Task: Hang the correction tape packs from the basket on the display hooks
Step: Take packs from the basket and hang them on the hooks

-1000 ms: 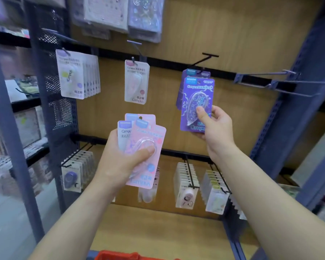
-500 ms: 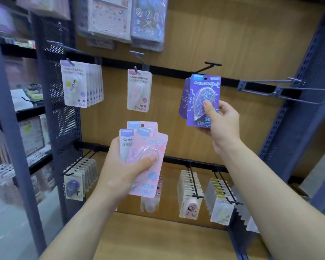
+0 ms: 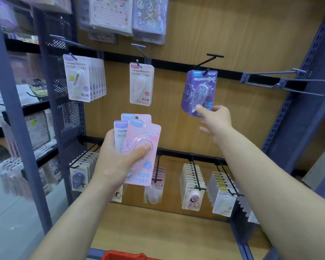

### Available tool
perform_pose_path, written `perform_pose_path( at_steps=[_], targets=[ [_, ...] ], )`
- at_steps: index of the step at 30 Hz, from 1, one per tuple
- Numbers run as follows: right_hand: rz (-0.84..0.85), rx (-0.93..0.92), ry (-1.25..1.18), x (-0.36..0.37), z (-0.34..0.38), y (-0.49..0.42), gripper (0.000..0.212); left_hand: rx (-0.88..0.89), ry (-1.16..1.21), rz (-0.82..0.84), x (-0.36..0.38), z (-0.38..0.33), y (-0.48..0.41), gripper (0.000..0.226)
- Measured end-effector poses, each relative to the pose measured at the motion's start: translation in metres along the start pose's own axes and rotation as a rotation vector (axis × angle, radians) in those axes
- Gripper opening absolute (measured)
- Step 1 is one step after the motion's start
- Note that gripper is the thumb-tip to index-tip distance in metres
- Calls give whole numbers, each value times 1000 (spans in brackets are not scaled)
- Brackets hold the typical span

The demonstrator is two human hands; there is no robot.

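My left hand (image 3: 116,162) grips a fanned stack of correction tape packs (image 3: 143,139), pink ones in front and a white one behind, thumb pressed on the front blister. A purple correction tape pack (image 3: 201,91) hangs on the black display hook (image 3: 206,71) in front of other purple packs. My right hand (image 3: 214,121) pinches its lower edge, with the thumb on the front. A red basket's (image 3: 124,256) rim shows at the bottom edge.
A row of white packs (image 3: 79,81) and one pink pack (image 3: 141,84) hang on hooks to the left. Bare grey hooks (image 3: 289,83) stick out at the right. Lower hooks carry more packs (image 3: 191,186) above a wooden shelf (image 3: 158,231).
My right hand raised the purple pack and slid it onto the hook, then dropped from the blister to the pack's lower edge. My left hand kept its stack still.
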State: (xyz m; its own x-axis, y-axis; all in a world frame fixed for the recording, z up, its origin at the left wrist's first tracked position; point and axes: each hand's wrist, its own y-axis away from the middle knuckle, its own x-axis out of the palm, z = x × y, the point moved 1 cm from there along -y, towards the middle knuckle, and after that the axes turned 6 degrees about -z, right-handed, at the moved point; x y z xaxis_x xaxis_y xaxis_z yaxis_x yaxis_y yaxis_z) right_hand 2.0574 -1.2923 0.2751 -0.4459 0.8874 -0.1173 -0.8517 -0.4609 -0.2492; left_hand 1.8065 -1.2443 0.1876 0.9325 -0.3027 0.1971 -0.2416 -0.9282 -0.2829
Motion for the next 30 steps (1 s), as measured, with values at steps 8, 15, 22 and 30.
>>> perform_pose_path(
  at_steps=[8, 15, 22, 30],
  targets=[
    [480, 98, -37, -2, -72, 111, 29, -31, -17, 162, 19, 21, 15, 22],
    [462, 246, -330, -6, -122, 147, 51, -106, -5, 268, 50, 49, 38, 39],
    [486, 222, -436, -33, -151, 142, 53, -118, -232, 270, 61, 70, 38, 65],
    [418, 283, -408, -44, -184, 130, 60, -224, -205, 99, 67, 89, 47, 38]
  ],
)
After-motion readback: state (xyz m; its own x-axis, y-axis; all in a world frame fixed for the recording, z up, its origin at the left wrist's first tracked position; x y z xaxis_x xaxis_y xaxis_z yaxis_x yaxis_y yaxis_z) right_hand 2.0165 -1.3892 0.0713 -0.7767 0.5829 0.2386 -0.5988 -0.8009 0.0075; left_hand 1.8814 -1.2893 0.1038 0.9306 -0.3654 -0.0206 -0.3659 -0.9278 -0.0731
